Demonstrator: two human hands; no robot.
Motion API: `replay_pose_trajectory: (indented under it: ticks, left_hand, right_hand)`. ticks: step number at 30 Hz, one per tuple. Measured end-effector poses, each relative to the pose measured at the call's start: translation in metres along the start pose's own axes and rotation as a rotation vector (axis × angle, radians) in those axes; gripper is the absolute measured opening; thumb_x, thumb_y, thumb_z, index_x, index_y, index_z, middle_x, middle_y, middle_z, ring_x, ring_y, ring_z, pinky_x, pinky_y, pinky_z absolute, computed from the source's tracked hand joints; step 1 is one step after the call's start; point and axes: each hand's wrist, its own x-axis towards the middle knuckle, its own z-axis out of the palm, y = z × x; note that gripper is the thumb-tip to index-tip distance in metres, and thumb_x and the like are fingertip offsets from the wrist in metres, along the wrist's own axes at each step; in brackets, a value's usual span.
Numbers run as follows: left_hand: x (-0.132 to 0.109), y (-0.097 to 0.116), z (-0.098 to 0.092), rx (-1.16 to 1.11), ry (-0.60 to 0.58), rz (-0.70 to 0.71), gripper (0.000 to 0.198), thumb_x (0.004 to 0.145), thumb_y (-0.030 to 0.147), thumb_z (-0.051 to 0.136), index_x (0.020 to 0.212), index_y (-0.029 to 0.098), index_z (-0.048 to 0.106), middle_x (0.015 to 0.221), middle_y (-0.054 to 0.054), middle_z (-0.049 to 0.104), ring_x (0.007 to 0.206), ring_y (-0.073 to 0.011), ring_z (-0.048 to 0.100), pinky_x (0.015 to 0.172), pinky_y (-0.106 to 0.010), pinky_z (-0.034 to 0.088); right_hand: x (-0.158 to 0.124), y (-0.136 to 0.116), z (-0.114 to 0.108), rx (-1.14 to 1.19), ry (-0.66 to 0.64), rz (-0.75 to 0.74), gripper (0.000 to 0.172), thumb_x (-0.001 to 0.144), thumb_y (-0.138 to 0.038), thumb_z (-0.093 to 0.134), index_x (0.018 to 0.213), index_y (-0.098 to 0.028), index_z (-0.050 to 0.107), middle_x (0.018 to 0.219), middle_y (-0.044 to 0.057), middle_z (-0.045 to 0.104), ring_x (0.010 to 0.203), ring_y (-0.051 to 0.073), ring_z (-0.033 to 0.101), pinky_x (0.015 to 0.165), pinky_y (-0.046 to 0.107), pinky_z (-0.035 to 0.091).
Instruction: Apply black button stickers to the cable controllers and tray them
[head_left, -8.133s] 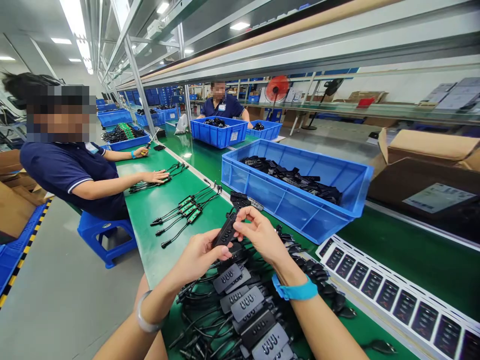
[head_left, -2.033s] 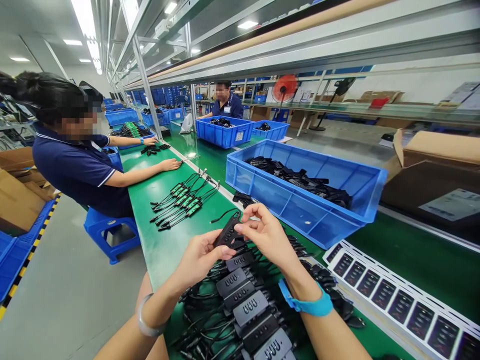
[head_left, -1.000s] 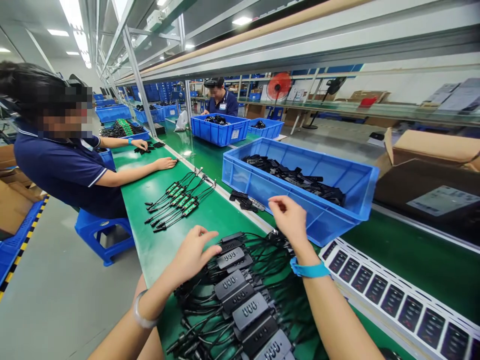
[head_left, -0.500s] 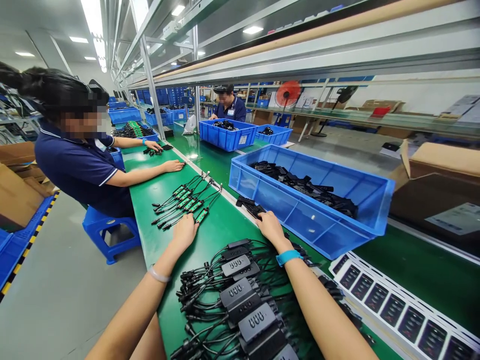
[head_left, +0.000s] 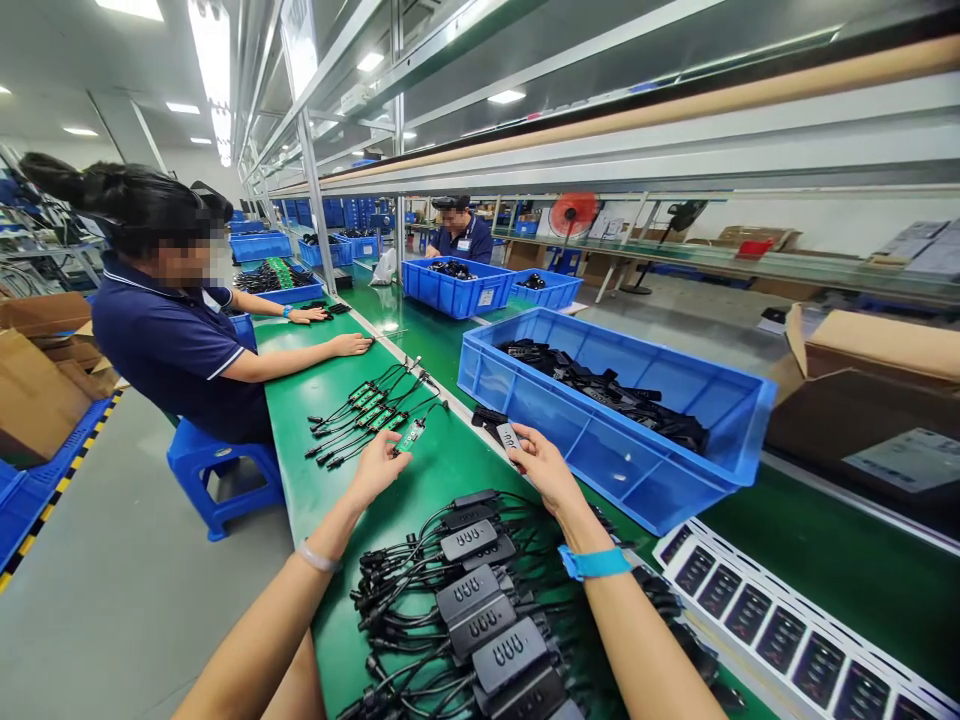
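Observation:
My left hand (head_left: 381, 465) is closed on the end of a green circuit board (head_left: 409, 437) with black cables, lifted a little off the bench. Several similar cabled boards (head_left: 367, 402) lie in a row just beyond it. Between the thumb and fingers of my right hand (head_left: 546, 462) is a black plastic housing (head_left: 510, 437) with curved slots. A few more black housing parts (head_left: 489, 415) lie beside it, on the strip by the large blue bin. Nearer to me, cabled black cases (head_left: 480, 595) with curved cut-outs are piled between my forearms.
The large blue bin (head_left: 562, 425) of black housing parts stands right of my hands. White label sheets (head_left: 750, 610) lie at the right. A co-worker (head_left: 169, 330) sits at left with both arms on the green bench (head_left: 300, 375); another person (head_left: 463, 238) is behind smaller bins.
My left hand has raised one board from the row. My right hand has picked up a housing from the small pile and tilted it up. The camera view has shifted slightly.

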Motion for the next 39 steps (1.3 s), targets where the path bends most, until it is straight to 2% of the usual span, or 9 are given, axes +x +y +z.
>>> replay_pose_trajectory:
  ticks: [3,8,12,15,21,27,33,36,39]
  left_hand:
    - [-0.017,0.015,-0.004,-0.263,-0.121,0.010,0.039,0.077,0.038,0.064,0.106,0.014,0.051,0.070,0.001,0.059,0.052,-0.0086,0.050,0.047,-0.020,0.036]
    - [-0.048,0.044,-0.010,-0.605,-0.295,0.017,0.048,0.071,0.040,0.073,0.105,0.017,0.049,0.094,-0.009,0.069,0.068,-0.0116,0.063,0.060,-0.025,0.048]
    - [-0.066,0.058,-0.007,-0.781,-0.433,-0.016,0.058,0.066,0.028,0.082,0.115,0.016,0.054,0.104,-0.011,0.071,0.078,-0.0170,0.070,0.073,-0.032,0.055]
    - [-0.075,0.066,-0.003,-0.749,-0.478,0.025,0.058,0.065,0.026,0.083,0.116,0.012,0.060,0.099,-0.009,0.072,0.083,-0.0189,0.071,0.080,-0.034,0.055]
    - [-0.086,0.075,0.001,-0.711,-0.479,0.084,0.057,0.065,0.027,0.084,0.117,0.013,0.064,0.110,-0.011,0.071,0.093,-0.0221,0.069,0.087,-0.037,0.053]
    - [-0.088,0.070,0.003,-0.557,-0.403,0.141,0.049,0.076,0.039,0.074,0.115,0.011,0.063,0.096,-0.009,0.072,0.083,-0.0202,0.068,0.078,-0.035,0.055]
    - [-0.096,0.071,0.003,-0.192,-0.287,0.349,0.030,0.092,0.035,0.049,0.110,0.014,0.061,0.085,-0.006,0.071,0.076,-0.0181,0.068,0.072,-0.029,0.054]
    - [-0.097,0.077,0.002,-0.110,-0.292,0.369,0.028,0.093,0.033,0.044,0.110,0.014,0.058,0.082,-0.005,0.071,0.064,-0.0145,0.066,0.064,-0.026,0.053]
    - [-0.092,0.081,-0.004,-0.066,-0.313,0.394,0.030,0.093,0.032,0.044,0.115,0.016,0.057,0.087,-0.005,0.069,0.067,-0.0145,0.064,0.063,-0.026,0.052]
  right_hand:
    - [-0.019,-0.025,0.005,0.194,-0.055,-0.015,0.042,0.067,-0.036,0.061,0.105,-0.018,0.060,0.075,0.000,0.062,0.064,0.015,0.056,0.058,0.027,0.043]
    - [-0.048,-0.060,0.018,0.392,-0.099,-0.079,0.026,0.073,-0.041,0.068,0.087,-0.021,0.058,0.078,0.001,0.063,0.070,0.016,0.056,0.065,0.028,0.044]
    - [-0.062,-0.072,0.027,0.345,-0.169,-0.203,0.033,0.078,-0.038,0.067,0.105,-0.023,0.057,0.070,-0.004,0.058,0.067,0.015,0.055,0.067,0.029,0.043]
    - [-0.067,-0.074,0.031,0.329,-0.210,-0.229,0.031,0.080,-0.038,0.066,0.104,-0.023,0.056,0.072,-0.003,0.058,0.067,0.016,0.057,0.066,0.030,0.046]
    - [-0.071,-0.074,0.033,0.354,-0.242,-0.158,0.030,0.077,-0.040,0.070,0.097,-0.023,0.055,0.075,-0.004,0.055,0.062,0.015,0.064,0.057,0.028,0.048]
    - [-0.071,-0.072,0.034,0.361,-0.253,-0.145,0.039,0.074,-0.040,0.073,0.101,-0.025,0.049,0.066,-0.007,0.056,0.060,0.016,0.063,0.060,0.030,0.050]
    - [-0.069,-0.072,0.028,0.336,-0.305,-0.260,0.033,0.084,-0.052,0.060,0.096,-0.021,0.063,0.083,0.001,0.061,0.077,0.017,0.059,0.074,0.032,0.048]
    - [-0.071,-0.073,0.029,0.335,-0.244,-0.287,0.033,0.084,-0.053,0.060,0.089,-0.021,0.065,0.081,0.002,0.062,0.079,0.019,0.058,0.077,0.033,0.046]
    - [-0.071,-0.075,0.030,0.475,-0.206,-0.229,0.029,0.079,-0.049,0.068,0.090,-0.022,0.067,0.085,0.002,0.065,0.082,0.020,0.059,0.079,0.034,0.047]
